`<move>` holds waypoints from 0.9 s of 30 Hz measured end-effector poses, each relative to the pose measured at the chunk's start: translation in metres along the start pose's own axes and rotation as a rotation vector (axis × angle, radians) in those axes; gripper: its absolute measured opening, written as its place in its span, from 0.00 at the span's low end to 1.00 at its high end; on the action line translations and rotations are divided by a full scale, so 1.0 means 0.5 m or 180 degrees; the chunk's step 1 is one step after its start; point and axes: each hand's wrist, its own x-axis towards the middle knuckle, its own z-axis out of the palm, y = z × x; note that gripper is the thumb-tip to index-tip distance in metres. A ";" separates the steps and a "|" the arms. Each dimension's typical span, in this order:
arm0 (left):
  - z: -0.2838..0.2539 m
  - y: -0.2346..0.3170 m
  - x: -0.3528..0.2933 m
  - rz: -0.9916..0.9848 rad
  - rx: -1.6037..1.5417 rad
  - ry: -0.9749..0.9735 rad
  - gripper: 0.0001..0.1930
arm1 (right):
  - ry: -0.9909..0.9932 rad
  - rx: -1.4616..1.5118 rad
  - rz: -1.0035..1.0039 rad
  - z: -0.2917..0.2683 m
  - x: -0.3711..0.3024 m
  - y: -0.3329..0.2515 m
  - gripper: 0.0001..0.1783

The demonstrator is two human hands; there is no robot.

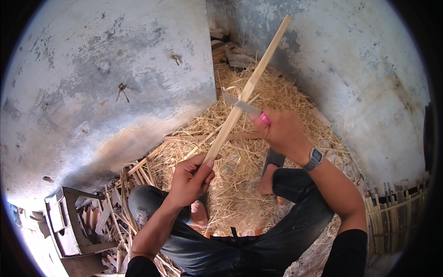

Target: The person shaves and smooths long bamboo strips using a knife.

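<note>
The left hand (191, 181) gripped the near end of a wooden strip (262, 64), which slanted up and away above the floor, while the right hand (284, 133) was closed round a knife (249, 108) whose blade lay across the strip. A snag in the grain or a loose hold could have made the blade skid, perhaps gouging the wood or nicking the left hand. Pale shavings (230, 177) littered the floor below two blotchy walls (92, 83), with sticks (110, 203) heaped at the left.

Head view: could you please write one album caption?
Left hand grips a pale strip; right hand holds a knife across it, above straw-like litter.
</note>
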 end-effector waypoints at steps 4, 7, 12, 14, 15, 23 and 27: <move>0.009 0.004 0.003 -0.0021 0.0020 -0.0010 0.16 | 0.0057 -0.0173 0.0231 -0.022 0.021 0.029 0.30; 0.012 -0.001 0.007 -0.0046 -0.0058 0.0002 0.16 | -0.0001 -0.0106 0.0269 -0.027 0.026 0.027 0.30; 0.008 -0.008 -0.001 -0.0208 -0.0083 0.0035 0.16 | -0.0343 0.0361 -0.0280 0.014 -0.019 -0.026 0.25; 0.009 -0.014 -0.002 -0.0218 -0.0026 0.0003 0.15 | 0.0067 0.0641 -0.0496 0.028 -0.021 -0.019 0.24; 0.007 -0.014 -0.008 -0.0216 0.0058 0.0042 0.16 | -0.0006 0.0311 -0.0275 0.030 -0.006 0.000 0.24; -0.002 -0.005 0.002 -0.0183 0.0156 0.0127 0.16 | 0.0094 0.0312 0.0166 0.002 0.061 0.031 0.27; 0.010 0.002 -0.001 -0.0251 0.0100 0.0038 0.16 | 0.0089 0.2387 0.0642 0.002 0.040 0.048 0.23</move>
